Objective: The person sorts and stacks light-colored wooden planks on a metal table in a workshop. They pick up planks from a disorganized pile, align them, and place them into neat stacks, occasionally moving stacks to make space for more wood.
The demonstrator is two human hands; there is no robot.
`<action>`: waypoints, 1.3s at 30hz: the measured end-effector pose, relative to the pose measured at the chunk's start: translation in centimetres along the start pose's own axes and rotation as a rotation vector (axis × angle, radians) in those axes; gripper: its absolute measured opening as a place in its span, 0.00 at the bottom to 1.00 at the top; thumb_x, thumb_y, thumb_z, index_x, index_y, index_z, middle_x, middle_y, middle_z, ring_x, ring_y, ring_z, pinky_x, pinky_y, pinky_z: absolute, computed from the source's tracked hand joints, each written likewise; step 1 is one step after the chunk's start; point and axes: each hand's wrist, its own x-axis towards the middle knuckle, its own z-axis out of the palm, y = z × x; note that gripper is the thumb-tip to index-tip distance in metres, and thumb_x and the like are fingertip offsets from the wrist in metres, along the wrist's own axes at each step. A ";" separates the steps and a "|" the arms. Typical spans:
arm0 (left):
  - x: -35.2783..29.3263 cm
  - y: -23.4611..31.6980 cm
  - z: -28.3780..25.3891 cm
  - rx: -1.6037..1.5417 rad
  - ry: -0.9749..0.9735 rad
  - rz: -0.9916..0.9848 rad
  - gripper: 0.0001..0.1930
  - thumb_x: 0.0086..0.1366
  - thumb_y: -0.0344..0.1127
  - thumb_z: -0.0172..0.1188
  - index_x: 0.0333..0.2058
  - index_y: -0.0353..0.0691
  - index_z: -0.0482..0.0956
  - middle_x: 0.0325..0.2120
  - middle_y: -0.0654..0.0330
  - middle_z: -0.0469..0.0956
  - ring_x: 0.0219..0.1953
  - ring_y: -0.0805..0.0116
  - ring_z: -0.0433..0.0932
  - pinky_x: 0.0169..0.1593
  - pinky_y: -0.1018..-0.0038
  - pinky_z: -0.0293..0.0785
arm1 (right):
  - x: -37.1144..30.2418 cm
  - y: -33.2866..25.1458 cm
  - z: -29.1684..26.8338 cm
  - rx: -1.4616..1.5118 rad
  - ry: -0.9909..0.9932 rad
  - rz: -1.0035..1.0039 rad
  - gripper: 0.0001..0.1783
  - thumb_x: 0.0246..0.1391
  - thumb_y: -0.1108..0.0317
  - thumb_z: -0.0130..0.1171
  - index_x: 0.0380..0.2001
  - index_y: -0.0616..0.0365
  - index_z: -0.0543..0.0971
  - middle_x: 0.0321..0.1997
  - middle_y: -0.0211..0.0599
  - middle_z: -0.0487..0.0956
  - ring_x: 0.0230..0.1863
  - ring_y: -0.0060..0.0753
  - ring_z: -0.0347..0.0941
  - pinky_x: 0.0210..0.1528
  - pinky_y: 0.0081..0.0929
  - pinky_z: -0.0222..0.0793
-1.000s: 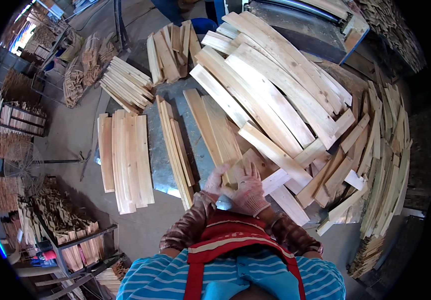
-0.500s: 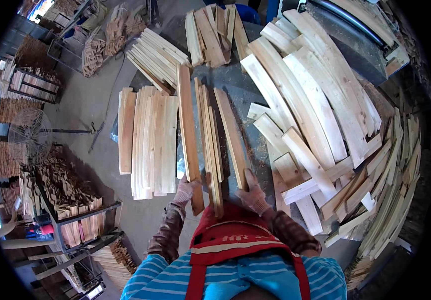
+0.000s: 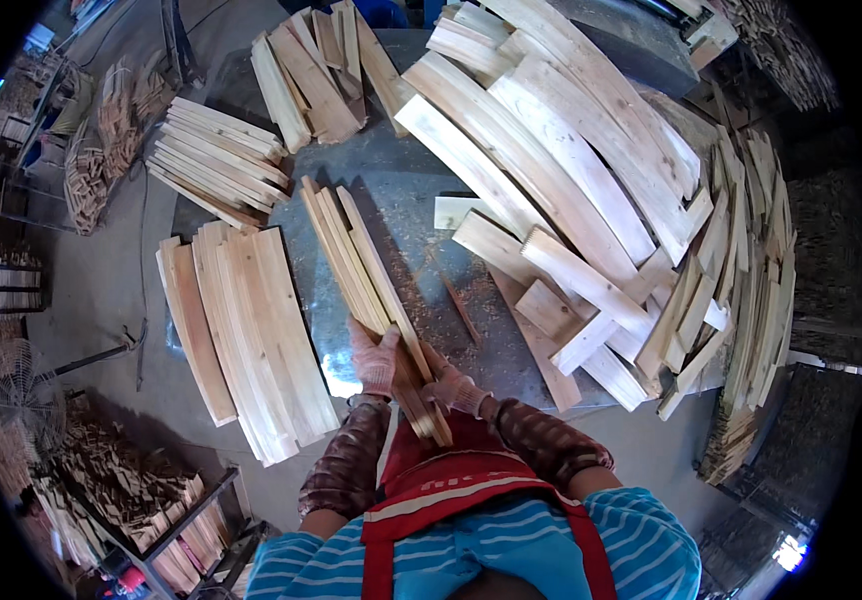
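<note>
A narrow bundle of wooden boards (image 3: 353, 262) lies lengthwise in front of me, its near end reaching over the table edge towards my red apron. My left hand (image 3: 375, 362), in a pale glove, is closed on the bundle's left side. Opposite it, my gloved right hand (image 3: 454, 388) grips the right side, a little closer to me. Between the two hands the boards lie side by side, and their near ends are uneven. Parts of the fingers are hidden behind the wood.
Wide boards (image 3: 251, 335) lie in a row to the left, with thin strips (image 3: 219, 160) beyond them. A short stack (image 3: 313, 80) sits at the far side. Large overlapping planks (image 3: 551, 160) cover the table's right (image 3: 406, 170). A fan (image 3: 23, 395) stands at left.
The boards my hands held apart on either side now lie against the middle strips as one bundle. Both hands have come closer together. The whole view has turned and shifted.
</note>
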 end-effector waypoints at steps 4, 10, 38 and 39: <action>-0.1 3.8 0.2 0.045 -0.083 -0.040 0.43 0.61 0.43 0.70 0.68 0.34 0.57 0.53 0.44 0.77 0.54 0.50 0.78 0.55 0.59 0.75 | -1.1 -0.1 -1.4 0.387 -0.059 -0.199 0.53 0.46 0.70 0.64 0.76 0.48 0.54 0.65 0.48 0.73 0.60 0.38 0.72 0.62 0.31 0.70; -0.6 3.7 1.6 -0.130 -0.109 0.266 0.39 0.62 0.33 0.66 0.68 0.37 0.55 0.57 0.44 0.72 0.55 0.53 0.75 0.55 0.62 0.77 | -8.2 -4.1 -5.5 -0.354 0.423 -0.163 0.44 0.43 0.48 0.68 0.67 0.40 0.71 0.62 0.39 0.76 0.61 0.44 0.74 0.63 0.37 0.70; -4.0 12.7 6.6 1.021 0.019 0.304 0.37 0.61 0.38 0.56 0.70 0.43 0.59 0.72 0.50 0.56 0.74 0.44 0.50 0.73 0.45 0.45 | -48.8 4.8 -70.1 -0.068 1.571 -0.637 0.26 0.69 0.58 0.51 0.66 0.54 0.72 0.57 0.40 0.79 0.54 0.31 0.77 0.55 0.29 0.75; -4.8 13.2 7.5 1.021 0.028 0.316 0.37 0.61 0.37 0.56 0.69 0.42 0.60 0.72 0.51 0.56 0.75 0.44 0.49 0.74 0.44 0.43 | -46.5 0.7 -69.2 -0.010 1.426 -0.717 0.26 0.71 0.57 0.48 0.68 0.54 0.71 0.59 0.40 0.79 0.55 0.30 0.77 0.56 0.29 0.75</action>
